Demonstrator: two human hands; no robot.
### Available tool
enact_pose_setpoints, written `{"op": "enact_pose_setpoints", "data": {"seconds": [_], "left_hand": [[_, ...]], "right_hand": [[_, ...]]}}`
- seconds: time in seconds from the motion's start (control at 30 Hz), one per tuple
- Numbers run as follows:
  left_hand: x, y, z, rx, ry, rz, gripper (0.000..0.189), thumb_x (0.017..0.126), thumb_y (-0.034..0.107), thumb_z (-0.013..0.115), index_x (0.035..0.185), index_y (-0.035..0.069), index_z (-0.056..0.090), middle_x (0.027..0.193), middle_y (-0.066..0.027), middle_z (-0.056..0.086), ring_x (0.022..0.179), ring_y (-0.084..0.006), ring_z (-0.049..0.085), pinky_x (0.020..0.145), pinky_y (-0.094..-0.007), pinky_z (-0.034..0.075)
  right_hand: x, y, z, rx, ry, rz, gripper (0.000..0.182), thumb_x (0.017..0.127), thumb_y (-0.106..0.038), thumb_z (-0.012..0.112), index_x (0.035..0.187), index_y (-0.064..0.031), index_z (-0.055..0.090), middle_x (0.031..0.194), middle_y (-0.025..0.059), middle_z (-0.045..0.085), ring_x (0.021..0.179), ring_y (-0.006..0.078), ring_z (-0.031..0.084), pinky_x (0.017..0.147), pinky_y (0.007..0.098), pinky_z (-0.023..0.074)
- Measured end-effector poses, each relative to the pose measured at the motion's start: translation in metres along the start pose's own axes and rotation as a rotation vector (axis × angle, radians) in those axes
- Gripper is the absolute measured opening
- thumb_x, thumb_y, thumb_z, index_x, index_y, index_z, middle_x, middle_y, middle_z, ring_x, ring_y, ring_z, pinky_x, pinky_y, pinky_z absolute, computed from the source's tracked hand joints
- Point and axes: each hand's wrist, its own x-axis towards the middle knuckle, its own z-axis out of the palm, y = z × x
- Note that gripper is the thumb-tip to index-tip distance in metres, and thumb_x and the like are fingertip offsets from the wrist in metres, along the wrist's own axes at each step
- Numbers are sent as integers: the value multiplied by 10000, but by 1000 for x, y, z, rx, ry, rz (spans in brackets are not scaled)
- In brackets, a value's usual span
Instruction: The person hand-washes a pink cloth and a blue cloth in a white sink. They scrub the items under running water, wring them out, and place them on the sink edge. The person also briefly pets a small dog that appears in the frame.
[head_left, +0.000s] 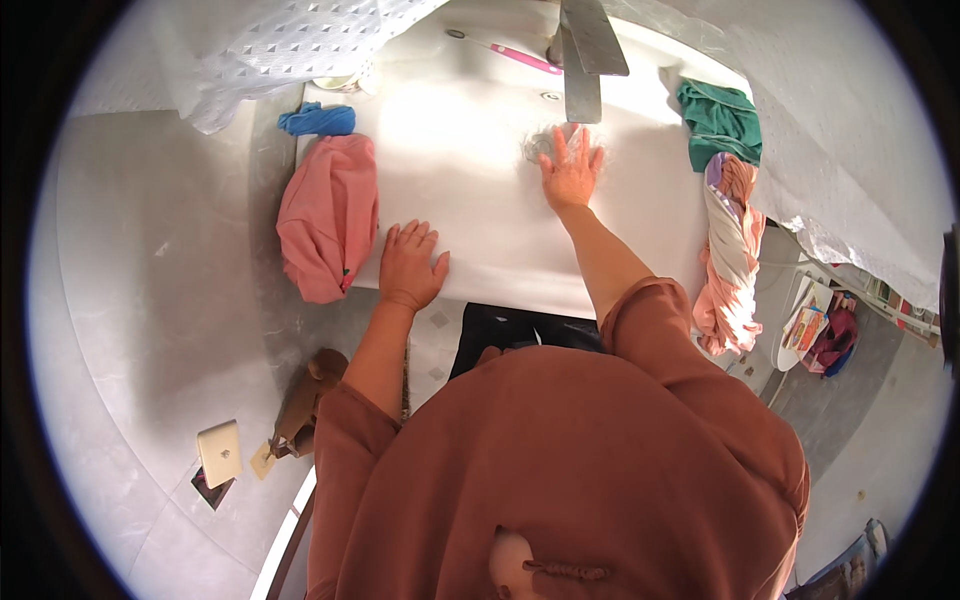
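My right hand (571, 176) reaches into a white basin (465, 195), palm down with its fingers apart. Clear water splashes around the fingers, just below the flat metal spout of a faucet (583, 97). Beside these fingers is a round drain (539, 147). My left hand (412, 262) rests on the near left part of the basin, fingers a little apart and holding nothing. A bunched pink garment (330, 217) lies over the left rim, close to that hand. Behind it sits a rolled blue cloth (317, 120).
A green cloth (720, 124) and a twisted peach-and-white cloth (731, 259) lie along the right rim. A pink-handled tool (525, 58) lies behind the faucet. White curtains (300, 41) hang at both sides. Wall switches (220, 454) are at lower left.
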Motion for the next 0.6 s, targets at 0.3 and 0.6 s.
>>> {"op": "enact_pose_setpoints", "data": {"seconds": [0.3, 0.6], "left_hand": [[-2, 1, 1, 3, 14, -3, 417, 886, 324, 601, 1169, 26, 671, 1313, -138, 610, 1307, -278, 479, 1173, -451, 268], [-2, 0, 2, 9, 4, 1, 427, 888, 332, 594, 1172, 22, 669, 1312, -143, 610, 1304, -283, 481, 1174, -451, 264]], "right_hand": [[12, 6, -4, 178, -6, 14, 318, 957, -397, 562, 1038, -132, 718, 1000, 106, 606, 948, 315, 553, 755, 454, 475], [9, 8, -5, 221, 45, 1, 311, 945, -374, 585, 993, -102, 729, 949, 99, 609, 928, 312, 559, 770, 443, 491]]}}
